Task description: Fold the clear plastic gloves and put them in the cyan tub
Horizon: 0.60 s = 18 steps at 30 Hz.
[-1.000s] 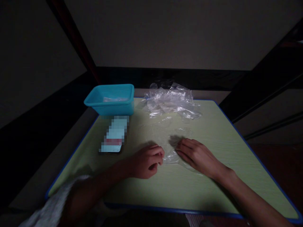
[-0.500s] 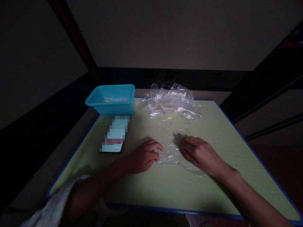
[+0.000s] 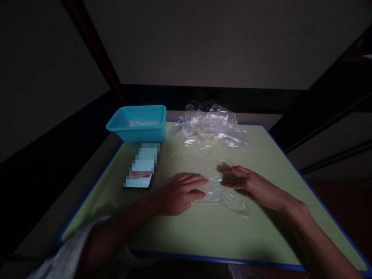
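A thin clear plastic glove [image 3: 213, 193] lies flat on the table, its thumb-like lobe spread toward the lower right. Fingers outstretched, my left hand [image 3: 181, 193] rests on the glove's left side. My right hand [image 3: 250, 184] is over the right side with thumb and fingers apart; whether its fingertips touch the film is hard to tell. Behind them sits a crumpled heap of clear plastic gloves [image 3: 213, 126].
The light green table [image 3: 180, 236] has a blue edge. A turquoise plastic basket [image 3: 139, 133] with clear plastic inside stands at the back left. In front of it lies a phone [image 3: 141, 166] with a lit, blurred screen. A wall rises behind the table.
The fingers of both hands were curled and are now stretched out. My left fingers reach further right over the glove. The glove has stayed in place.
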### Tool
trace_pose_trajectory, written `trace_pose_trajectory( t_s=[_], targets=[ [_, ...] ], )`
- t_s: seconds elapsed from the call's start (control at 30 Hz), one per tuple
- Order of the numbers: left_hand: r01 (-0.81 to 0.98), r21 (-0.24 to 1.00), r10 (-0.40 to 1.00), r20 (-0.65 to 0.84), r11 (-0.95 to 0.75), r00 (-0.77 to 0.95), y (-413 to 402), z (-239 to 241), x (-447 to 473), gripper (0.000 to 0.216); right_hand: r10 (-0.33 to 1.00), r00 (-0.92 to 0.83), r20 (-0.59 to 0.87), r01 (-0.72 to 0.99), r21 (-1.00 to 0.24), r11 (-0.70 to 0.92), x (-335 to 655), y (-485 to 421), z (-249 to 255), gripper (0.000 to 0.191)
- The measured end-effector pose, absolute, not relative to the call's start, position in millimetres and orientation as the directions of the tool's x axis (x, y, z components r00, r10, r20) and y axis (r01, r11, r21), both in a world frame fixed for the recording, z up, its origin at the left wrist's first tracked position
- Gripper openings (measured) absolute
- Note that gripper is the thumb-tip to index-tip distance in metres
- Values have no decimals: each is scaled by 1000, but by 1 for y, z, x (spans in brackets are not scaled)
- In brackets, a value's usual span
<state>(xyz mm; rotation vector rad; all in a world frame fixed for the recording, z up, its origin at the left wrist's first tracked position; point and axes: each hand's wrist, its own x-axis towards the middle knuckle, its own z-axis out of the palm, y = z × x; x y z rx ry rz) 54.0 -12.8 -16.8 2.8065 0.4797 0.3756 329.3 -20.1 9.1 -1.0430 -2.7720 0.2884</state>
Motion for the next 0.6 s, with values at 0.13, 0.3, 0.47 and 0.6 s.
trace_pose_trajectory(
  t_s=[0.13, 0.3, 0.47, 0.6],
  targets=[
    [276, 316, 347, 197, -908, 917, -13, -19, 54, 47, 684, -715, 146, 653, -209, 728, 332, -17, 7, 30],
    [240, 303, 296, 154, -922, 943, -22, -16, 59, 49, 727, -674, 130, 713, -145, 686, 333, -16, 6, 29],
    [222, 265, 269, 158, -938, 950, -30, -15, 63, 53, 758, -638, 140, 741, -156, 653, 333, -15, 4, 38],
    [326, 212, 371, 228, -921, 900, -16, -17, 54, 48, 791, -576, 206, 740, -279, 612, 327, -5, 0, 47]
  ],
)
